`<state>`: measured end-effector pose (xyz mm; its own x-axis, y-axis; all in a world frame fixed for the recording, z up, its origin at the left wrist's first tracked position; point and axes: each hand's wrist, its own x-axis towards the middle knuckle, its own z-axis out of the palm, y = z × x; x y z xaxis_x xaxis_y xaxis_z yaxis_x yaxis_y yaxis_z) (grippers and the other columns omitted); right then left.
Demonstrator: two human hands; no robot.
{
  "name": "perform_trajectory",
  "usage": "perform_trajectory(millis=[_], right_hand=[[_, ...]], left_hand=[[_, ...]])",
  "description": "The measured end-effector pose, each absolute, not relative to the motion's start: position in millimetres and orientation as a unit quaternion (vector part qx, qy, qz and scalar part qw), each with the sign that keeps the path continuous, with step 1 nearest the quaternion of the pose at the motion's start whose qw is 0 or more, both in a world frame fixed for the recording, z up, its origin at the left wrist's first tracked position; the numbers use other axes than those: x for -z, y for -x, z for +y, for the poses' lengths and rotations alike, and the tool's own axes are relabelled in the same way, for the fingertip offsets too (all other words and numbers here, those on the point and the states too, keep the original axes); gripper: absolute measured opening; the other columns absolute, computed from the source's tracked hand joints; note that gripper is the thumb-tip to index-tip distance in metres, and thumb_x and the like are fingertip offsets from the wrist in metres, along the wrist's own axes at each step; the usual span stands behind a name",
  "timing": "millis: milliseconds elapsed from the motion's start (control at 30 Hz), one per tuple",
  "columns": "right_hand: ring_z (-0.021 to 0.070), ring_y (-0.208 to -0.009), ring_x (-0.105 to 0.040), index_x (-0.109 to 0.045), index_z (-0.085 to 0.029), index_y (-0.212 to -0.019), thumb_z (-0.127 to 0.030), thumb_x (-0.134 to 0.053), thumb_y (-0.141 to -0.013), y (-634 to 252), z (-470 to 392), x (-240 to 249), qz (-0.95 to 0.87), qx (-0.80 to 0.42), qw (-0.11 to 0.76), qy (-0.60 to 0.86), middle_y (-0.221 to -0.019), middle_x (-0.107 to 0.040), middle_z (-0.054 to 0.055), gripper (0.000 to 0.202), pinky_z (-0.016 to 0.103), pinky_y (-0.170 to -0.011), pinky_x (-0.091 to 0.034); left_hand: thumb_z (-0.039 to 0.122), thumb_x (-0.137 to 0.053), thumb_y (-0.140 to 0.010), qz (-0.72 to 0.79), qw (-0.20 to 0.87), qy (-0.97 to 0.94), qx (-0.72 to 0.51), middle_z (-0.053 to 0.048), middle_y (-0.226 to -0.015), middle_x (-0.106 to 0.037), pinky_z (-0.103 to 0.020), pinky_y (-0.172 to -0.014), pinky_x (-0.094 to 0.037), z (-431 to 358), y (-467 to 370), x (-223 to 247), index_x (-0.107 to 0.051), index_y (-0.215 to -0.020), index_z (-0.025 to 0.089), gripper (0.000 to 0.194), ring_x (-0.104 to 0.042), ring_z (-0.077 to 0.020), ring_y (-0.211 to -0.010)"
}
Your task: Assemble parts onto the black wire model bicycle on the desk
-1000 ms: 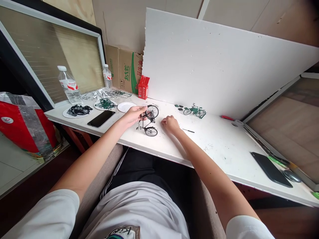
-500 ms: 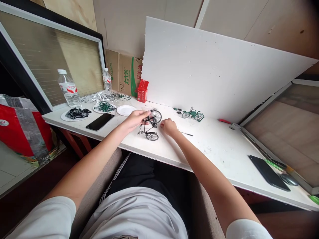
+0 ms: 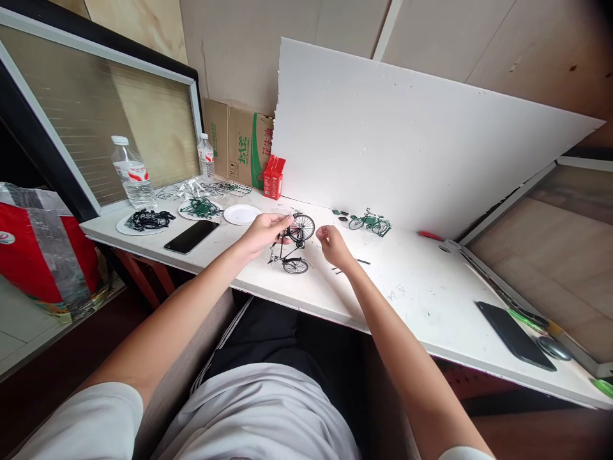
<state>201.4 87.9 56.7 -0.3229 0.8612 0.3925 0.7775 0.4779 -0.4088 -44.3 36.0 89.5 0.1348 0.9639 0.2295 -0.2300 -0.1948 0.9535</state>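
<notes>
black bicycle (image 3: 301, 243) – one, grasped by left hand (image 3: 265, 234); one green bicycle (image 3: 371, 222) – right hand (image 3: 334, 246) curled, contents unclear.

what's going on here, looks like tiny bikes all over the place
A person sits at a white table, holding a small black bike near one wheel in the left grip. The right grip is beside it, fingers curled; any tiny piece in it is too small to tell. A green bike stands farther back, and plates to the left hold black parts and green parts.
</notes>
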Motion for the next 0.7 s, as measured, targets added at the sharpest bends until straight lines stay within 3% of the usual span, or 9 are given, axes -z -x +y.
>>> perform_trajectory(millis=[100, 167, 400, 700], right_hand=[[0.0238, -0.111, -0.061, -0.058, -0.021, -0.109, -0.042, -0.046, -0.110, -210.3, 61.1, -64.7, -0.754, -0.145, 0.457, 0.450, -0.120, -0.065, 0.014, 0.024, 0.036, -0.086, -0.054], [0.0239, -0.118, -0.061, -0.059, -0.024, -0.110, -0.053, -0.050, -0.110, -210.2, 40.2, -72.7, -0.740, -0.165, 0.507, 0.410, -0.126, -0.064, 0.013, 0.030, 0.037, -0.090, -0.056], [0.0274, -0.143, -0.054, -0.065, -0.027, -0.109, -0.059, -0.057, -0.107, -199.6, 5.2, -92.9, -0.763, -0.174, 0.505, 0.363, -0.149, -0.058, 0.014, 0.033, 0.048, -0.110, -0.054], [0.0214, -0.108, -0.064, -0.066, -0.025, -0.106, -0.062, -0.062, -0.104, -200.0, 5.2, -90.8, -0.748, -0.249, 0.512, 0.342, -0.116, -0.067, 0.009, 0.037, 0.034, -0.088, -0.059]], left_hand=[[0.055, -0.090, -0.081, 0.340, 0.527, -0.539, -0.563, -0.014, -0.124, -0.077, -0.033, -0.078, -0.062, 32.6, 39.6, -93.0, -0.082, -0.111, 0.015, 0.051, -0.069, -0.0275, -0.111], [0.056, -0.089, -0.082, 0.341, 0.521, -0.544, -0.562, -0.014, -0.123, -0.077, -0.033, -0.078, -0.062, 31.5, 35.6, -94.3, -0.082, -0.112, 0.015, 0.051, -0.069, -0.0266, -0.110], [0.058, -0.085, -0.086, 0.330, 0.530, -0.570, -0.534, -0.013, -0.117, -0.076, -0.034, -0.078, -0.063, 27.7, 14.6, -99.2, -0.082, -0.109, 0.014, 0.049, -0.068, -0.0240, -0.105], [0.059, -0.088, -0.082, 0.308, 0.556, -0.564, -0.526, -0.014, -0.114, -0.077, -0.032, -0.077, -0.063, 15.1, 3.2, -99.9, -0.083, -0.108, 0.013, 0.053, -0.068, -0.0224, -0.100]])
